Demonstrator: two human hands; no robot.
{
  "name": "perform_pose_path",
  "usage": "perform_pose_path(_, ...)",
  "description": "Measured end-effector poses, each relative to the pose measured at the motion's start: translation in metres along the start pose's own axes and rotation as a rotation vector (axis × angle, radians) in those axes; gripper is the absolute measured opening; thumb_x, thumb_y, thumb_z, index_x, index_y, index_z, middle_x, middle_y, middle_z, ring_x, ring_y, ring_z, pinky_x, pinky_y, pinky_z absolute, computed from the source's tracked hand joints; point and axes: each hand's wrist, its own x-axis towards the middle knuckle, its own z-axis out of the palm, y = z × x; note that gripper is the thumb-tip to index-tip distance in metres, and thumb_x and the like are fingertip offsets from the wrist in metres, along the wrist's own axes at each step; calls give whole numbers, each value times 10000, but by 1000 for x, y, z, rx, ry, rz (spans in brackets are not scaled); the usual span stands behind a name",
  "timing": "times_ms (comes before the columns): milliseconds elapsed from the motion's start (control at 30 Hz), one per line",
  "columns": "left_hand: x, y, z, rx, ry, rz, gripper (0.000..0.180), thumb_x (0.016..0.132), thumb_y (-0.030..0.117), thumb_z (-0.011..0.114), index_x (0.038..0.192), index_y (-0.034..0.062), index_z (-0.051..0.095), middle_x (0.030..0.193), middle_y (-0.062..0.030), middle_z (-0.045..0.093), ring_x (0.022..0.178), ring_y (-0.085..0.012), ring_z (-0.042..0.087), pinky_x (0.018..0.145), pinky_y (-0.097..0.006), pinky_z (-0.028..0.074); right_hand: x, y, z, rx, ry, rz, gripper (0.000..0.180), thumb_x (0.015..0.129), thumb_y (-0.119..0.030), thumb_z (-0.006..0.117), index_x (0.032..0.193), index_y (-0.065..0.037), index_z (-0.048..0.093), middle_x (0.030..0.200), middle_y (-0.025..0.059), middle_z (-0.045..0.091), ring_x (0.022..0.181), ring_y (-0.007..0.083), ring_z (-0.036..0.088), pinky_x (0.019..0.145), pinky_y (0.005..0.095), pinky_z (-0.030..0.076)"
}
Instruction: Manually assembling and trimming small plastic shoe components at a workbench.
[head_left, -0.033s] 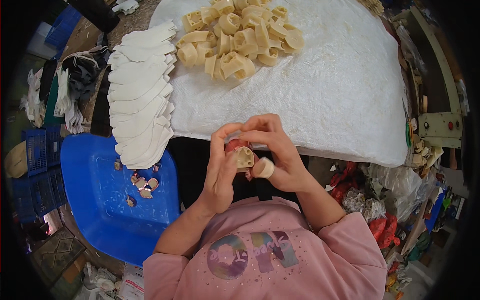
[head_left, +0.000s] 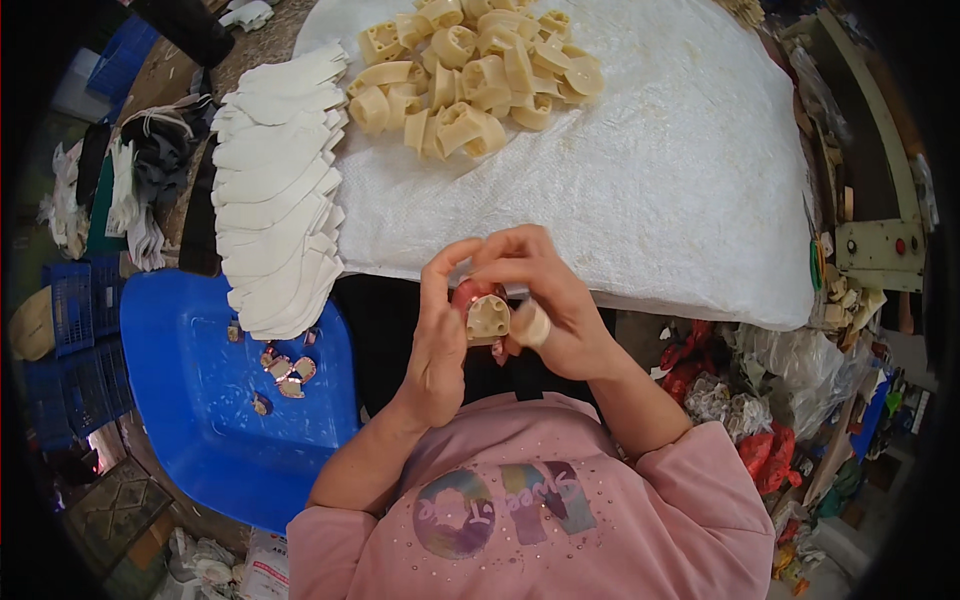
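Note:
Both hands meet in front of my chest around a cream plastic shoe heel (head_left: 487, 318), its holed flat end facing up toward me. A shiny reddish covering (head_left: 466, 292) shows along its far left side. My left hand (head_left: 437, 345) is closed on the heel's left side, thumb beside the flat end. My right hand (head_left: 555, 310) curls over the far side, its fingers near the left fingertips. On the right thumb is a pale finger cover (head_left: 530, 326), slightly blurred, just right of the heel. A pinkish scrap (head_left: 499, 352) shows under the heel; the fingers hide the far side.
Ahead lies a white woven-covered surface (head_left: 660, 170) bearing a pile of cream heels (head_left: 485, 80). Overlapping white cut pieces (head_left: 280, 180) line its left edge. At left, a blue tub (head_left: 200, 340) holds several heels with shiny pink sides. Plastic bags (head_left: 775, 460) crowd the right.
The right thumb has shifted a little to the right, off the heel's edge, showing more of its flat end. The view has moved slightly.

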Motion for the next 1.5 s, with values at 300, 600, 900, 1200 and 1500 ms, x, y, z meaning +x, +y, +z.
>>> perform_pose_path(300, 2, 2, 19, 428, 111, 204, 657, 952, 493, 241, 1280, -73, 314, 1159, -142, 455, 983, -153, 488, 815, -250, 408, 7, 2, -2, 296, -179, 244, 136, 899, -185, 523, 900, -50, 518, 1021, 94, 508, 662, 128, 564, 490, 217, 486)
perform_pose_path(600, 15, -2, 16, 343, 318, 300, 337, 936, 158, 308, 1202, -28, 401, 1119, -83, 463, 880, -84, 455, 786, -232, 381, -5, 27, 24, -18, 1, -102, 331, 944, -196, 398, 1238, -61, 466, 1093, 129, 483, 995, 252, 456, 896, 316, 347)
perform_pose_path(900, 12, -7, 15, 399, 297, 366, 372, 934, 193, 335, 1237, -17, 379, 1102, -99, 469, 905, -120, 474, 793, -251, 397, 0, 20, 24, -74, 72, -202, 319, 918, -133, 397, 1207, -35, 487, 1080, 110, 478, 970, 230, 483, 865, 303, 376)
perform_pose_path(1200, 8, -3, 0, 586, 94, 369, 609, 953, 375, 394, 1372, -29, 217, 1213, -130, 425, 1028, -169, 472, 889, -270, 378, -8, 19, 15, 401, 22, 209, 383, 959, -330, 417, 1234, -73, 488, 1078, 14, 482, 864, 71, 477, 694, 193, 388)
perform_pose_path(1500, 7, -4, -2, 533, 43, 332, 655, 954, 387, 393, 1376, -60, 167, 1246, -147, 388, 1048, -167, 442, 902, -303, 373, 7, 2, 19, 524, 99, 353, 221, 949, -226, 459, 1109, -82, 508, 989, 7, 534, 764, 52, 490, 626, 185, 415)
